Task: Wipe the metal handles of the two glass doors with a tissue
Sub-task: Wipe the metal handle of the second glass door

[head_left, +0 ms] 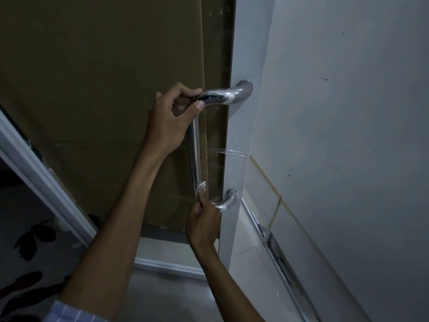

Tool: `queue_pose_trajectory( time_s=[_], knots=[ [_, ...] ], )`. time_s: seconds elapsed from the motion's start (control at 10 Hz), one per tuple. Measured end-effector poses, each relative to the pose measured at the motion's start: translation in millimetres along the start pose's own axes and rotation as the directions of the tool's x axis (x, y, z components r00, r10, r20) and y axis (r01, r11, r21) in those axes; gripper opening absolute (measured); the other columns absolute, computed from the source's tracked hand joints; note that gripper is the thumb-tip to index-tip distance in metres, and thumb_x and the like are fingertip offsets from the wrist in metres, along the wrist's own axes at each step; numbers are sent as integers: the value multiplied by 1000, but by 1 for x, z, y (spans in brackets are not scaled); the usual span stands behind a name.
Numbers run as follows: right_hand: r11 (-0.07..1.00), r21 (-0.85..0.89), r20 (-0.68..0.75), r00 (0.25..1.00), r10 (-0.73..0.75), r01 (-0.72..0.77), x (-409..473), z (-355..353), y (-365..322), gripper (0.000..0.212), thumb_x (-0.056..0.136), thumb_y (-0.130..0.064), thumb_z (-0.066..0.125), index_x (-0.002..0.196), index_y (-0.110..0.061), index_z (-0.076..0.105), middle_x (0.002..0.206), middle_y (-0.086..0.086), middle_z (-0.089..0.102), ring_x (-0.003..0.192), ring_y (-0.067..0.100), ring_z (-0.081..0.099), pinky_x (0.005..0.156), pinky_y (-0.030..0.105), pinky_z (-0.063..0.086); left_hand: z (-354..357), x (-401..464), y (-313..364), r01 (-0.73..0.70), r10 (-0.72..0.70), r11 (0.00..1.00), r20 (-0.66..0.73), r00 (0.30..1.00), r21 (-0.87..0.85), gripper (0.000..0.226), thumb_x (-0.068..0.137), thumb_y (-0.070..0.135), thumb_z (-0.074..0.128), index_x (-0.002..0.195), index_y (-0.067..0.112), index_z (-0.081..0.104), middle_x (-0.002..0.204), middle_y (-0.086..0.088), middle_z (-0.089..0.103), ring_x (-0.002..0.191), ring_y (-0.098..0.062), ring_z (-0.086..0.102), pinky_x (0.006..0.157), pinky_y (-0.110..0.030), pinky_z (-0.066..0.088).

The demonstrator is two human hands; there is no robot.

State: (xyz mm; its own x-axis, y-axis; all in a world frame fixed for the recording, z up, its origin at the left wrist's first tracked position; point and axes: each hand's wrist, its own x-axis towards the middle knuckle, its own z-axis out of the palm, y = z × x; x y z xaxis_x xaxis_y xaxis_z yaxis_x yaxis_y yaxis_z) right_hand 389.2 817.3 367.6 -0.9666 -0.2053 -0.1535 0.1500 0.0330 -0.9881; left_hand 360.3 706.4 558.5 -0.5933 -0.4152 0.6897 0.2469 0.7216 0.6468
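Chrome door handle point(196, 145) stands upright on a glass door point(216, 54) backed by brown cardboard point(92, 77). At its top bend, the left hand point(170, 117) pinches the bar; at its lower bend, the right hand point(204, 220) pinches a white tissue point(201, 185) against it. Right of the handle runs a grey wall point(336, 112).

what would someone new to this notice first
The curved chrome handle on the glass door's edge catches the eye at centre frame. The left hand grips its upper bend, while the right hand presses a small white tissue to the bar near the lower mount. Brown cardboard fills the space behind the glass.
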Motion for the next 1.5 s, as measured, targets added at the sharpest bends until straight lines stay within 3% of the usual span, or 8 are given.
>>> queue_pose_trajectory(
  time_s=[0.2,0.3,0.5,0.7,0.9,1.0,1.2,1.5],
  knots=[
    [999,-12,73,997,-39,40,2,-13,9,23,109,-35,50,101,-27,70,63,-22,56,60,-7,55,62,8,39,0,-2,2,10,-10,1000,2,1000,-3,14,95,42,70,105,51,65,120,15,71,104,-33,59,91,-46,51],
    [993,-40,42,993,-108,110,5,-11,17,37,102,-53,54,88,-23,73,63,-10,58,56,-2,55,66,22,48,1,-2,3,14,-14,1000,1,1000,-6,14,95,43,70,106,50,66,120,13,71,104,-33,60,91,-47,51],
    [977,-140,185,974,-133,160,18,-23,19,42,107,-25,43,147,-33,53,128,3,67,97,8,50,87,23,39,1,-4,2,21,-21,1000,-11,1000,-9,17,96,37,71,111,31,70,116,26,71,96,-19,59,96,-49,50],
    [957,-127,77,964,-253,262,15,-18,21,26,107,-40,47,107,-30,71,61,-20,60,64,-12,59,65,8,37,1,-3,2,14,-15,1000,-3,1000,-10,15,96,38,71,110,35,68,120,17,72,104,-30,61,91,-46,51],
    [922,-198,93,943,-319,332,12,-18,17,30,109,-22,48,118,-45,65,94,-1,70,78,-9,61,76,13,46,2,-3,2,27,-27,1000,-7,1000,-14,16,96,37,71,111,31,70,119,21,72,98,-22,59,89,-39,49],
    [778,-468,262,906,-332,420,19,-32,33,46,107,-25,43,149,-43,47,129,2,64,114,22,62,90,19,36,1,-3,0,23,-23,1000,-11,1000,-18,16,96,38,72,110,31,70,119,19,72,98,-25,61,91,-39,50],
    [530,-723,271,888,-373,443,26,-57,56,63,105,-12,56,159,-36,36,86,-3,68,63,5,50,53,16,30,2,-3,-1,36,-37,999,-20,999,-17,18,95,38,72,109,26,70,118,29,71,91,-6,57,102,-52,49],
    [460,-735,301,848,-437,498,30,-59,88,94,78,1,84,158,-22,42,82,-3,73,51,4,59,54,10,36,1,-4,-4,14,-15,1000,-28,999,-25,13,95,40,72,107,39,69,119,21,72,101,-32,60,88,-42,51]
  ],
)
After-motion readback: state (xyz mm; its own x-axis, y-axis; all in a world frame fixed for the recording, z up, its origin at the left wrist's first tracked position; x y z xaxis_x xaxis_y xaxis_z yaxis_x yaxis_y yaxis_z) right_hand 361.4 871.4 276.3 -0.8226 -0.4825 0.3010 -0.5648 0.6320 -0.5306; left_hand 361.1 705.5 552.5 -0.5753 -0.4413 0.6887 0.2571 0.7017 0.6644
